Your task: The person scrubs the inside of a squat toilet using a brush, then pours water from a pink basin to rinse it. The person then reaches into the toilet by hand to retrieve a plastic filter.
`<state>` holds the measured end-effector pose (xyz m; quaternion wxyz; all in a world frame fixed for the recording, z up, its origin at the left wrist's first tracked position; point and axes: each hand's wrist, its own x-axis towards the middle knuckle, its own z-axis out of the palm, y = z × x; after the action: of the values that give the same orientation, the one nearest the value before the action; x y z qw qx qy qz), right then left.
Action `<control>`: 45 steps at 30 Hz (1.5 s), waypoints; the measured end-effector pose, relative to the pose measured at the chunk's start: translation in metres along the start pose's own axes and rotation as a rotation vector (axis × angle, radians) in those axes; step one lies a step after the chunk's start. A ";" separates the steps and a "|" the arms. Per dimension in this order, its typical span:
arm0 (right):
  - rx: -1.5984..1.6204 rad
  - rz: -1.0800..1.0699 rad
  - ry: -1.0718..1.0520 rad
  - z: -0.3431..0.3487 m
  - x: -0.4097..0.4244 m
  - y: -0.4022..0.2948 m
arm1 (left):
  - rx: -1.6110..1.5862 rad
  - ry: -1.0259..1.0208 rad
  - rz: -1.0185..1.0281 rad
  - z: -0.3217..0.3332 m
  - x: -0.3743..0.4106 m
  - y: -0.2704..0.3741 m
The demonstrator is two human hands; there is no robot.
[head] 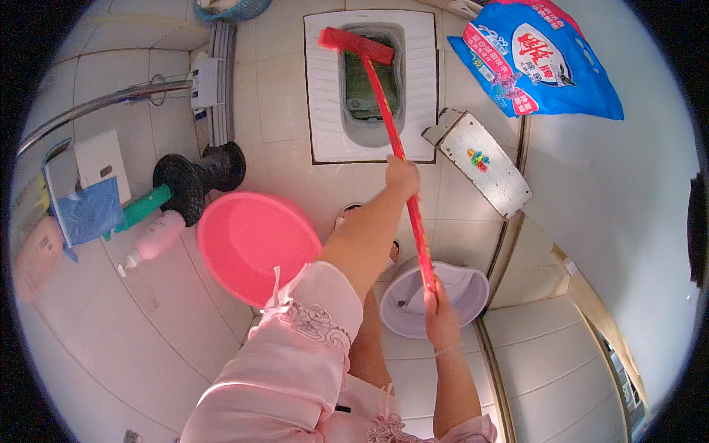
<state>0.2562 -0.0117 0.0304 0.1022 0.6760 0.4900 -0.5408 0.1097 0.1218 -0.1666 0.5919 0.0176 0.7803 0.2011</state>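
Note:
Both my hands are closed around the red handle of a long brush (pixel 382 102). My left hand (pixel 402 176) grips it partway down the handle, and my right hand (pixel 439 310) holds it close to its lower end. The red brush head (pixel 357 45) lies across the upper part of a white squat toilet (pixel 327 111), over the basin and its left edge. Dark greenish water or surface shows within the basin. The bristles cannot be made out clearly.
Left of my legs is a pink basin (pixel 249 238); a pale purple basin (pixel 399 321) stands near my right hand. A metal box (pixel 487 166) and a blue detergent bag (pixel 587 83) are at right. A black spool-like object (pixel 185 183) and a pink pump bottle (pixel 160 235) are at left.

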 end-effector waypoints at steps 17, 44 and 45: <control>0.174 -0.102 0.064 0.036 -0.026 0.039 | 0.154 0.006 0.037 -0.005 -0.017 -0.032; -0.127 0.038 0.020 -0.021 -0.056 0.044 | 0.024 -0.009 -0.045 0.020 -0.045 -0.046; -0.157 0.006 0.041 -0.030 -0.072 0.043 | 0.036 -0.015 -0.060 0.024 -0.060 -0.053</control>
<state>0.3129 -0.0533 0.0850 0.1463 0.6783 0.5310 -0.4863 0.1608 0.0641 -0.1346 0.6031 0.0062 0.7795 0.1689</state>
